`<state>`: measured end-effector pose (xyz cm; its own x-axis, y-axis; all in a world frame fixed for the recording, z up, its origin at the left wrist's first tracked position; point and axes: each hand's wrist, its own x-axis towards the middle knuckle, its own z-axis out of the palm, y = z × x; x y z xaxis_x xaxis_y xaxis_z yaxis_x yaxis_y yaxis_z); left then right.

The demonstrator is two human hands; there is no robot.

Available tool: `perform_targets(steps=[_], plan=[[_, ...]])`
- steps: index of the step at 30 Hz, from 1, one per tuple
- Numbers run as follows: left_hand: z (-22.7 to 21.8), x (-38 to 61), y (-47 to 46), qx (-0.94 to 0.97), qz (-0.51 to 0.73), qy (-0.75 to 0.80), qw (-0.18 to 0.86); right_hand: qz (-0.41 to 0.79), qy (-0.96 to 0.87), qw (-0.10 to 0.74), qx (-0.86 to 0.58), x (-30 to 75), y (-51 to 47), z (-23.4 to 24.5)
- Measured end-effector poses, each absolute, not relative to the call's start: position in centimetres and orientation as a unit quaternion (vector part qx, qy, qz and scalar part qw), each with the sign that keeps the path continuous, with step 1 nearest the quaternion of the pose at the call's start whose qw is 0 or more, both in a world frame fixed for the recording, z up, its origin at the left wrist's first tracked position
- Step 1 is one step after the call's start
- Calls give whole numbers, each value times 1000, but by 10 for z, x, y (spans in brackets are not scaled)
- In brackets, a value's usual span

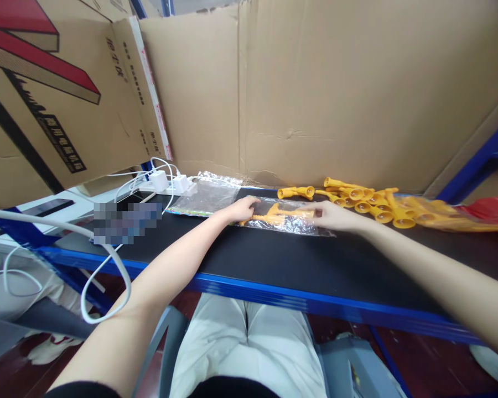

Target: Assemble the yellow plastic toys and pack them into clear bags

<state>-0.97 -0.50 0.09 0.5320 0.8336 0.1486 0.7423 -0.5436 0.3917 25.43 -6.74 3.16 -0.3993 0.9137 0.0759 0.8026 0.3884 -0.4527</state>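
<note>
At the bottom of the view, pale trousers [207, 342] show beneath the desk [269, 260], with parts of a grey-blue chair [357, 365] to the right. A thick white cable [126, 276] loops down in front of the left forearm. Above the lap runs the desk's blue front edge, and behind that its black top. Both arms reach out over it to a clear plastic bag [301, 225], crinkled and shiny, lying lengthwise with a yellow trumpet-shaped piece [276, 217] along it. The left hand [244, 209] bends loosely at the bag's left end; I cannot tell whether it pinches the film or only rests there. The right hand [327, 214] has its fingers closed in on the right end of the yellow piece; whether they grip through the film is not clear.

To the left of the hands lies a flat clear packet [209, 196], and farther left a dark object [128, 224], partly masked by pixels. Just beyond the bag sit loose yellow pieces [295, 192], and to the right a larger heap [382, 207] of them spreads toward something red [492, 214]. White chargers [158, 181] stand back on the left. Behind everything rises brown cardboard [327, 99], with a printed carton [70, 77] leaning at left.
</note>
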Motion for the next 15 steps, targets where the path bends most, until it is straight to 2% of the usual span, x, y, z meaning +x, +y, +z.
perform_targets(steps=[4, 6, 11, 15], plan=[[-4, -6, -1, 855, 178, 458, 168, 228, -829, 113, -498, 256, -72, 36], [-4, -3, -3, 843, 192, 459, 202, 244, -819, 119, -504, 254, -72, 32], [0, 2, -8, 803, 232, 471, 283, 223, -780, 237, -535, 242, -58, 14], [-1, 2, -5, 820, 213, 470, 248, 238, -772, 310, -502, 232, -45, 5]])
